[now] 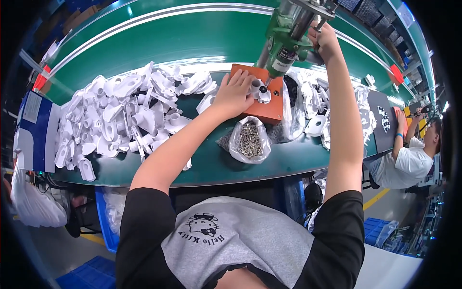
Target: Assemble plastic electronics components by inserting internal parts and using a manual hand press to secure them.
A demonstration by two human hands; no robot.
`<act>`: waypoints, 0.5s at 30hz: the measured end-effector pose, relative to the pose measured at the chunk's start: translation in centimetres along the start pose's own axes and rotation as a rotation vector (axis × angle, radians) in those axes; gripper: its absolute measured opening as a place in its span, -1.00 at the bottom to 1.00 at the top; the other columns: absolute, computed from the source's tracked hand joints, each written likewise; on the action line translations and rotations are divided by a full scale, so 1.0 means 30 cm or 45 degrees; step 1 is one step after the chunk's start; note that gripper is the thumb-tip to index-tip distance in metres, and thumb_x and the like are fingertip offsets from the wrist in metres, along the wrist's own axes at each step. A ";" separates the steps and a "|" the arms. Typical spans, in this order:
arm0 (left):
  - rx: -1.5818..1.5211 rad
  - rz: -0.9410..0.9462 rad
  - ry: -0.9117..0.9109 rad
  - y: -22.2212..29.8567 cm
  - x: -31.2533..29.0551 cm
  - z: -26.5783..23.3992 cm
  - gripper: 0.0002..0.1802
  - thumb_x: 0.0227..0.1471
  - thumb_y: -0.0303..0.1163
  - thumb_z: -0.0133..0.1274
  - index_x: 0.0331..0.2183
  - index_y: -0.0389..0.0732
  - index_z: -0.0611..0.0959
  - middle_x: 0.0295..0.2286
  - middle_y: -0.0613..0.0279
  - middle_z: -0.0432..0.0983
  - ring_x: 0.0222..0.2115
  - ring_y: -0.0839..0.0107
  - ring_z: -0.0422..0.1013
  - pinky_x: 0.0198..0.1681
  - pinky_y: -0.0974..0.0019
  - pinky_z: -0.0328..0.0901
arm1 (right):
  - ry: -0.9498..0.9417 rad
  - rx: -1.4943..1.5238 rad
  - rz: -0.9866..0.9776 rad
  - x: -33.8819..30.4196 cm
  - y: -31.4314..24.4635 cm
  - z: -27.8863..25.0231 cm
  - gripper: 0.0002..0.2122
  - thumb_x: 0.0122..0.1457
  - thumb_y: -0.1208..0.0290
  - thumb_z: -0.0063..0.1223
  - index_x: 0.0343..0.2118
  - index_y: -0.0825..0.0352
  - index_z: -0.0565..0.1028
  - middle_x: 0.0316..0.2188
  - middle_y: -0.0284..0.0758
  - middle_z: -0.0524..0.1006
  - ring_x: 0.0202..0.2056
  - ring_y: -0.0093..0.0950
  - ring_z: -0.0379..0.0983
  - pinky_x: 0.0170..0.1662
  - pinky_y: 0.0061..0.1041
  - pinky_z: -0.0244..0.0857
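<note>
On an orange fixture block rests a white plastic part with a black piece at its middle. My left hand lies over the block's left side, fingers stretched out, against that part's edge. The tip of a green bench press comes down just over the part; whether it touches, I cannot tell. Up at the press's right side, my right hand is closed around its lever, which the fingers mostly hide. Nearer me, a clear plastic bag holds many small metal screws or pins.
A large heap of white plastic parts covers the bench's left. More white parts lie right of the press, beside a plastic bag. Behind runs a green conveyor belt. A blue-and-white box stands far left. Another person works at far right.
</note>
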State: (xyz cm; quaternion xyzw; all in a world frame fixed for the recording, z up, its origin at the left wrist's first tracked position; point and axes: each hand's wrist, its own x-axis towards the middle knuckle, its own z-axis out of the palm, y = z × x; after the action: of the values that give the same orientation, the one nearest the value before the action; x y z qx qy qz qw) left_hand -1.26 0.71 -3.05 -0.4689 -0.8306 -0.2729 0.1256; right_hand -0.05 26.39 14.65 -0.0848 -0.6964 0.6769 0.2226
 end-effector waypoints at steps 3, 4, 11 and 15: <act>0.079 -0.073 0.020 0.022 -0.030 -0.008 -0.42 -0.07 -0.23 -0.05 0.02 -0.23 0.31 0.08 -0.10 0.19 0.15 0.05 0.07 0.17 -0.13 -0.09 | 0.061 0.039 -0.030 0.013 0.025 0.050 -0.82 0.16 0.44 -0.20 -0.23 0.36 0.38 -0.70 -0.51 0.11 -0.73 -0.67 -0.01 -0.63 -0.59 -0.09; 0.079 -0.075 0.020 0.030 -0.039 -0.012 -0.42 -0.07 -0.23 -0.05 0.02 -0.23 0.31 0.08 -0.10 0.19 0.15 0.05 0.07 0.17 -0.13 -0.09 | 0.060 0.039 -0.028 0.032 0.035 0.050 -0.82 0.16 0.44 -0.20 -0.23 0.36 0.38 -0.70 -0.51 0.11 -0.73 -0.67 -0.01 -0.63 -0.59 -0.09; 0.292 -0.209 0.177 0.068 -0.054 -0.026 -0.42 -0.14 -0.32 0.03 -0.04 -0.33 0.32 -0.01 -0.21 0.25 0.02 -0.07 0.20 0.11 -0.09 0.00 | -0.335 -0.439 -0.533 0.218 0.162 0.052 -0.78 0.14 0.44 -0.08 -0.16 0.31 0.47 -0.38 -0.45 0.48 -0.37 -0.65 0.37 -0.34 -0.64 0.24; 0.222 -0.229 0.169 0.043 -0.069 -0.040 -0.42 -0.08 -0.28 0.02 -0.02 -0.29 0.31 0.02 -0.19 0.22 0.08 -0.05 0.13 0.14 -0.09 -0.06 | -0.340 -0.675 -0.439 0.128 0.039 0.167 -0.84 -0.15 0.63 0.13 -0.43 0.41 0.47 -0.54 -0.43 0.47 -0.52 -0.62 0.31 -0.48 -0.53 0.29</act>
State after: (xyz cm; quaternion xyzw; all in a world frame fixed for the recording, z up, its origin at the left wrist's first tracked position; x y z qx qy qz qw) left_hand 0.89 -0.92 -2.61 -0.3607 -0.8797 -0.2404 0.1957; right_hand -5.81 23.54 14.32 0.0686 -0.8752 0.4301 0.2107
